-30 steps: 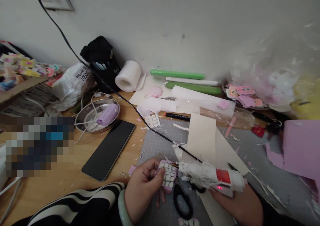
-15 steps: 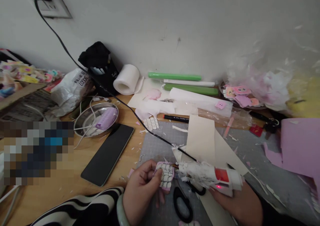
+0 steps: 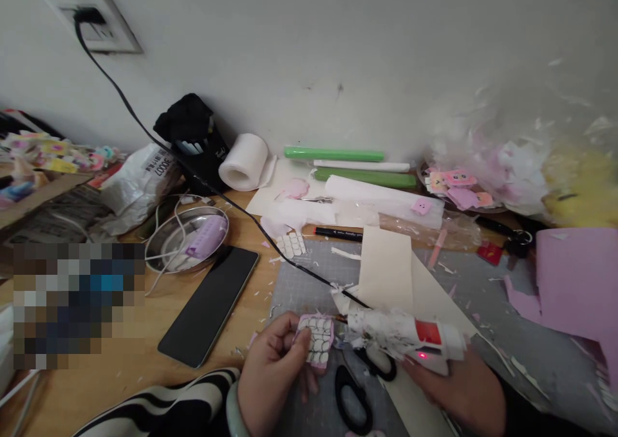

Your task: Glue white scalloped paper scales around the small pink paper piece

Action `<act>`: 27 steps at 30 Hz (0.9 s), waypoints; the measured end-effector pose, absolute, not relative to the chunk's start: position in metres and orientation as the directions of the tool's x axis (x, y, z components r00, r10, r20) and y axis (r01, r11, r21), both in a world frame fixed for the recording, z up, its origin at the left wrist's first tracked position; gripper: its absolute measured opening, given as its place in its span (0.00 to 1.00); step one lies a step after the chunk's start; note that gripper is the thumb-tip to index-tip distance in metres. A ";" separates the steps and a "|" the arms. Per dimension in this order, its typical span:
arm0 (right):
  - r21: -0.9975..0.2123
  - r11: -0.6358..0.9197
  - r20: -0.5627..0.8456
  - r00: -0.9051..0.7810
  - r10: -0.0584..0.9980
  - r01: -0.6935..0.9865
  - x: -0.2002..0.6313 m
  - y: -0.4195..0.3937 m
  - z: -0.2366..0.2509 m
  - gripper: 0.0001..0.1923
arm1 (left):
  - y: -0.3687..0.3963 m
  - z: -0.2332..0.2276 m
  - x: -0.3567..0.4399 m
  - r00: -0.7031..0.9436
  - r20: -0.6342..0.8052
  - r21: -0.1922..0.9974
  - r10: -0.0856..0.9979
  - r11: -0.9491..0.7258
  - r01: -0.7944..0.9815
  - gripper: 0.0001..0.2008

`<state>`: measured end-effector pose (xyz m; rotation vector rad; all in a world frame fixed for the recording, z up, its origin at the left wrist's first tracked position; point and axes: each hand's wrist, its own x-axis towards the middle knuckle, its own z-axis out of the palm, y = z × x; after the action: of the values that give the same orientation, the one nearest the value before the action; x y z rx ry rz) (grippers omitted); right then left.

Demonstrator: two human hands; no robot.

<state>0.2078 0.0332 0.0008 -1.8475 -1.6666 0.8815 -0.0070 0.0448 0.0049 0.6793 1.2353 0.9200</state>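
Pink-edged white grid cutout point(image 3: 322, 342): left hand point(image 3: 271, 376) pinches its near side, apparently leaving the far edge free beside the nozzle point(image 3: 341, 319). Right hand point(image 3: 466, 385), apart, grips hot-glue gun point(image 3: 386, 333); scissors point(image 3: 339, 395) lie between hands.

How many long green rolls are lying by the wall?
2: the bright green roll nearest the wall, and the darker green roll in front, with a slim white roll between them. Others may be hidden.

head view | worn on head | facing forward, down | hands point(image 3: 275, 369) close | wall point(image 3: 367, 51) beyond desk point(image 3: 130, 334)
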 end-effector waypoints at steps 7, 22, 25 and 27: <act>-0.863 -0.296 -0.355 -0.076 0.932 0.409 0.218 0.058 0.038 0.22 | 0.042 0.005 -0.007 0.109 -0.438 0.861 0.892 0.451 -0.235 0.19; -0.232 -0.271 -0.048 0.267 0.962 0.934 0.238 0.061 0.034 0.20 | 0.026 0.005 0.007 0.238 -0.399 0.834 0.885 0.458 -0.308 0.16; -0.584 -0.107 0.025 0.150 0.988 0.804 0.207 0.029 0.033 0.12 | 0.021 0.007 0.011 0.197 -0.402 0.870 0.894 0.440 -0.222 0.17; -0.838 -0.187 -0.211 0.013 0.977 0.513 0.184 0.011 0.029 0.08 | 0.018 0.008 0.014 0.200 -0.389 0.891 0.899 0.422 -0.167 0.17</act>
<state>0.1836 0.0111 0.0287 -1.7474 -1.5277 1.0952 0.0135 0.0177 0.0079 0.8265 1.1148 0.8779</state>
